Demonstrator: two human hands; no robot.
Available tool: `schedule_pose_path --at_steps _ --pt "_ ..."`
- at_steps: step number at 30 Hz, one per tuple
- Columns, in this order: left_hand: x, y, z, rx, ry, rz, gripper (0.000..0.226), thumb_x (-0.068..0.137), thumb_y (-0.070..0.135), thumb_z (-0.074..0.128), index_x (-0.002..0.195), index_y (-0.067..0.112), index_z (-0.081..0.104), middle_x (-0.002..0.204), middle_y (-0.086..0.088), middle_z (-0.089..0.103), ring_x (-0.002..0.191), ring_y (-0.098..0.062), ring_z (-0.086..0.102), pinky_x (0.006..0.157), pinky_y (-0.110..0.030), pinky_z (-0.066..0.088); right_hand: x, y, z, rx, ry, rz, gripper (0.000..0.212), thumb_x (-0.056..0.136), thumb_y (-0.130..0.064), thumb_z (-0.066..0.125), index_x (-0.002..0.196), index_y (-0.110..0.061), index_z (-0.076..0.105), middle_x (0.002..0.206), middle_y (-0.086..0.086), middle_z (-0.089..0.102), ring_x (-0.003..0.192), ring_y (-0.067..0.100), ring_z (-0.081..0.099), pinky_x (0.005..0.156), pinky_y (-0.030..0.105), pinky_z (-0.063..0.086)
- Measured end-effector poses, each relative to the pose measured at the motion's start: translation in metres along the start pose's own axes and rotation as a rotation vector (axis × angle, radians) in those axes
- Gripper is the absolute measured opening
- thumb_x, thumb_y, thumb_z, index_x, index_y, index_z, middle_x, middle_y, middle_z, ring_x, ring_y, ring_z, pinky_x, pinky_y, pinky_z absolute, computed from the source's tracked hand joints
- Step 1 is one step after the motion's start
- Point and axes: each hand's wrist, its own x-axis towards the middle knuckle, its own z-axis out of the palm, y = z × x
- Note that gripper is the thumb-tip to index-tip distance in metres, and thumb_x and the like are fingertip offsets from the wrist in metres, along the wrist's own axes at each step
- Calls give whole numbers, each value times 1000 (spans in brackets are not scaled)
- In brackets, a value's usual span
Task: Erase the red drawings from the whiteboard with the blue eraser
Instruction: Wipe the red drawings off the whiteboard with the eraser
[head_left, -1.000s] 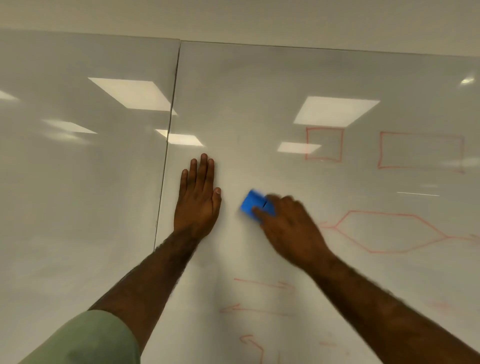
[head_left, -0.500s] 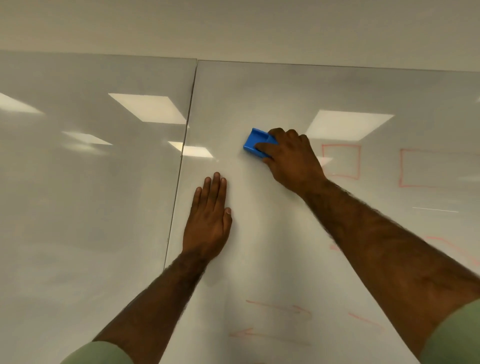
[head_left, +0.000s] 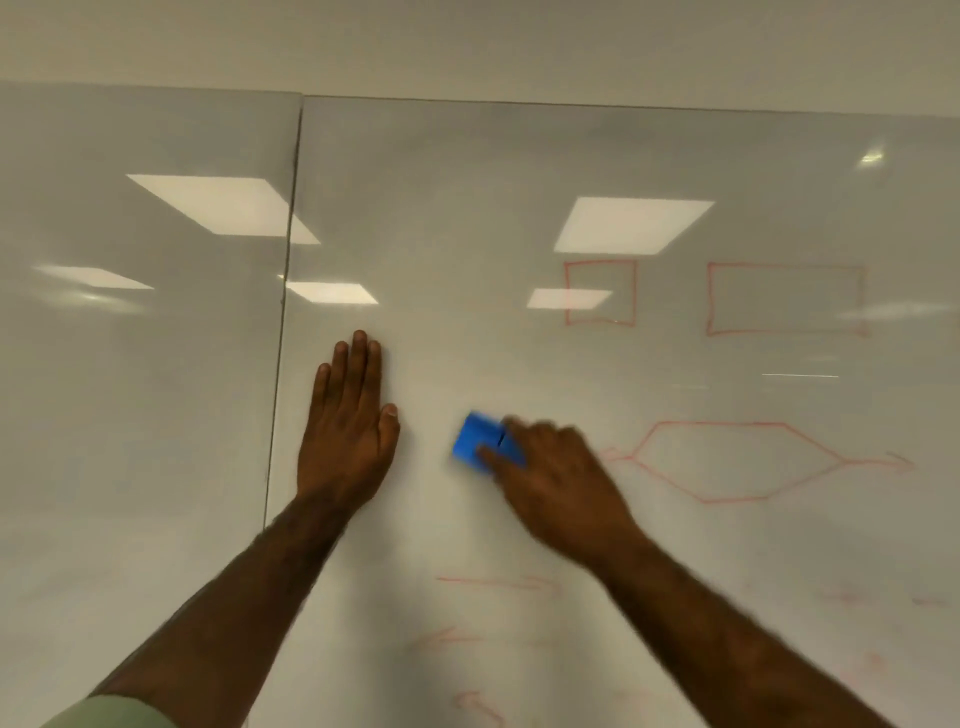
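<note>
Pressing blue eraser (head_left: 480, 442) to whiteboard (head_left: 467, 208), right hand (head_left: 561, 483) grip clamped on it, left hand (head_left: 348, 431) flat, fingers apart, red hexagon (head_left: 727, 462) beside.

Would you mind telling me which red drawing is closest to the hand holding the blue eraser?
The red hexagon, just beside the right hand; the square and rectangle sit higher, the arrows lower.

1. We see a whiteboard (head_left: 467, 208) with a smooth, glossy face; it mirrors the ceiling light panels as bright patches.
2. We see a thin dark seam (head_left: 283, 322) dividing its two glossy panels.
3. The blue eraser (head_left: 475, 441) looks like smooth, matt plastic, though it is blurred.
4. The red drawings (head_left: 727, 462) read as thin, faint, dry marker lines, patchy near the lower edge.
5. The sleeve (head_left: 109, 714) looks like soft, matt, pale green cloth.
</note>
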Motion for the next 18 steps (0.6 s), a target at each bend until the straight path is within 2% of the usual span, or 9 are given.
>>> schedule_pose_path --at_steps 3,5,7,9,11,13,15,18 --pt "0 4 -1 9 -12 -5 71 101 31 26 166 13 0 174 -3 -7 161 -20 -7 131 -43 2 35 57 -29 -73 73 305 41 86 -20 79 126 -17 71 125 23 66 91 42 64 75 46 51" --pt "-1 6 -1 10 -19 -26 72 102 32 25 165 14 -2 174 -3 -10 161 -19 -9 131 -43 2 39 66 -32 -76 111 377 41 86 -20 77 126 -15 70 123 23 65 89 42 62 74 46 50" --pt "-1 10 0 3 -28 -63 73 101 32 24 165 13 -4 174 -3 -12 160 -18 -12 131 -44 1 25 45 -22 -84 123 320 42 85 -20 77 126 -15 71 125 25 65 91 41 63 77 45 51" --pt "2 20 1 -14 -31 -76 73 101 33 24 165 11 -4 174 -4 -13 160 -19 -12 131 -44 2 1 19 -8 -45 79 178 43 85 -20 74 128 -16 70 129 26 64 95 40 63 82 44 51" --pt "10 35 3 -12 -36 -20 73 100 35 23 165 11 -2 174 -5 -11 161 -20 -10 131 -43 1 -18 9 1 -14 -1 16 44 90 -22 64 134 -18 63 136 24 58 98 39 60 84 44 48" --pt "24 58 6 8 -48 77 73 100 35 22 165 10 2 174 -6 -6 161 -22 -5 131 -41 1 -17 27 -2 -33 -27 -63 42 95 -27 58 136 -21 60 138 21 55 100 36 58 84 44 47" --pt "41 86 11 13 -54 131 72 100 35 22 165 11 3 174 -6 -5 161 -22 -3 131 -38 -1 1 56 -16 -82 22 11 40 95 -28 62 134 -22 64 137 22 60 101 39 61 84 44 50" --pt "55 115 18 -5 -65 87 71 102 33 24 164 14 -5 173 -3 -13 160 -19 -12 131 -38 -5 28 104 -44 -93 109 278 41 90 -22 72 130 -17 68 128 23 64 92 42 63 77 46 54"
